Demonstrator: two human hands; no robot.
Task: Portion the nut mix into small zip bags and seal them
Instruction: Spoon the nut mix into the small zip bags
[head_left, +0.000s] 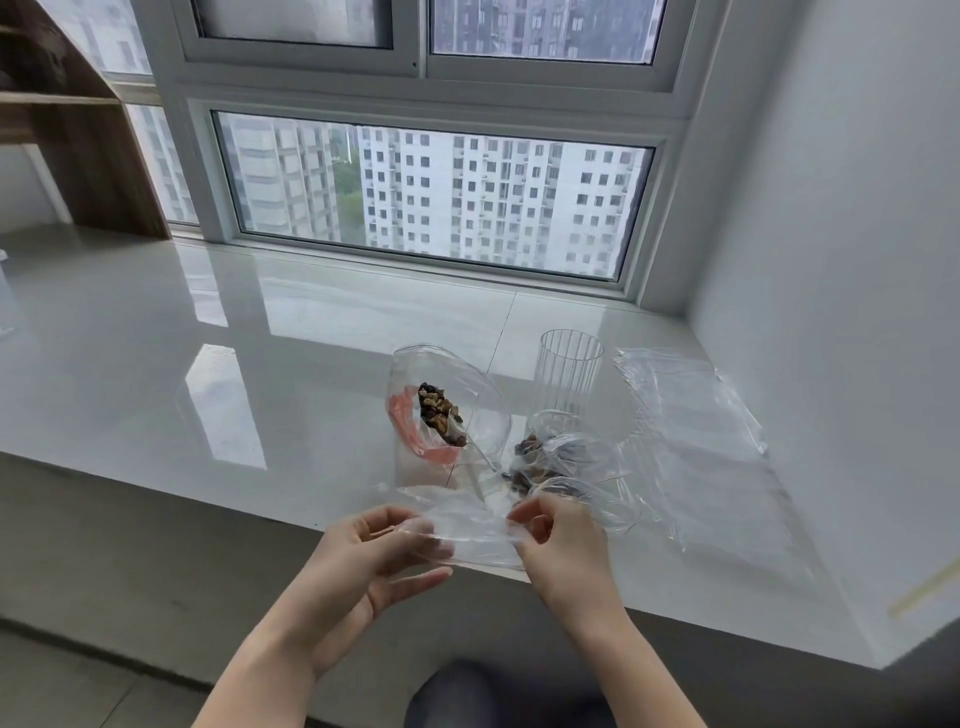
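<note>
Both hands held an empty zip bag (467, 535) at the sill's (156, 364) near edge: left hand (379, 551) pinched its left end w/ thumb & fingers, right hand (556, 540) pinched the right end. Just beyond, a bag w/ nut mix (441, 415) stood upright; another filled bag (540, 462) lay right of it. Ribbed glass (571, 374) stood farther back, spare bags (701, 441) at right.
</note>
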